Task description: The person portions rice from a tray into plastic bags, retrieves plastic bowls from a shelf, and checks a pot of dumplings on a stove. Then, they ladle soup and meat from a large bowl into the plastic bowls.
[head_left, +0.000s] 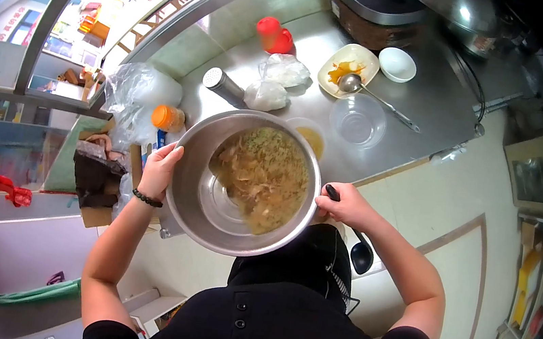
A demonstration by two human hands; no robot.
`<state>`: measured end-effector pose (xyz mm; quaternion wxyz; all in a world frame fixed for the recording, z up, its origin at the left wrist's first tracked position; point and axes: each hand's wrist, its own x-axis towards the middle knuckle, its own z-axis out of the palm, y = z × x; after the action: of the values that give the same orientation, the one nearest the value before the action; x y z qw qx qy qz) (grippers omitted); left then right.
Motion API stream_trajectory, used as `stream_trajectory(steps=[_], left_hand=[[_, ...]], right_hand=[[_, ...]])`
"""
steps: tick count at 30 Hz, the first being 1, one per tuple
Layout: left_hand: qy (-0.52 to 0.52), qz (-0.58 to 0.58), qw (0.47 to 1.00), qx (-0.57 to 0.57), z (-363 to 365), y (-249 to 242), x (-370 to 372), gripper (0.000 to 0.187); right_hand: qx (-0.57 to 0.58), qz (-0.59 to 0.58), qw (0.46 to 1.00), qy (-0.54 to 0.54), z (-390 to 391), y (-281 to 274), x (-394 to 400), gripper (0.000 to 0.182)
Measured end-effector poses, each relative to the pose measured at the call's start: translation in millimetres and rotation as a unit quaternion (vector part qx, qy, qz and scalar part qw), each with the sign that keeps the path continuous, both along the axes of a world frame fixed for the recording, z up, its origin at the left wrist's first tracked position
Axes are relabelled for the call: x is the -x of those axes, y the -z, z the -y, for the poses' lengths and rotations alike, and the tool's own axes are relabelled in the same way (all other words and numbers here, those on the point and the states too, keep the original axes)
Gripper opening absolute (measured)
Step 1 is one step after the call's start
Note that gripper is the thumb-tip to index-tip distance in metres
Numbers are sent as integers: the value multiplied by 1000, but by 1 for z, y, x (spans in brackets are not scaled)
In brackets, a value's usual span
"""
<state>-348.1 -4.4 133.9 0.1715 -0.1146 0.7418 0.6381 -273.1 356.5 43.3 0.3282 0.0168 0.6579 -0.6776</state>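
Mixing bowl (210,216) of shredded food (264,175) sits tilted between my hands above the tabletop (431,101) edge. My left hand (160,170) pinches its rim at nine o'clock; my right hand (343,205), at three o'clock, grips rim and black ladle (360,253) together. Tilting further could spill food; both elbows bend outward.

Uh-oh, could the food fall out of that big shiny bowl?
Maybe. The steel bowl is tilted and held off the counter by the left hand and right hand, so the shredded mixture might slide out. The right hand also grips a black ladle, which could weaken its hold on the rim.
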Motion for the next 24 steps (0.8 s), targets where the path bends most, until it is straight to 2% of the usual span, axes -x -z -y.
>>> stream_trajectory(steps=[9, 17, 19, 24], left_hand=[[60, -4, 998, 19, -58, -16, 39, 29], [97, 10, 994, 50, -89, 2, 86, 27], [90, -6, 991, 96, -97, 3, 93, 26], [92, 17, 990, 106, -112, -6, 103, 26]], right_hand=[[-15, -1, 997, 72, -43, -25, -2, 20], [14, 15, 992, 128, -67, -3, 1, 19], [12, 10, 992, 125, -70, 2, 4, 19], [31, 41, 992, 115, -75, 6, 8, 20]])
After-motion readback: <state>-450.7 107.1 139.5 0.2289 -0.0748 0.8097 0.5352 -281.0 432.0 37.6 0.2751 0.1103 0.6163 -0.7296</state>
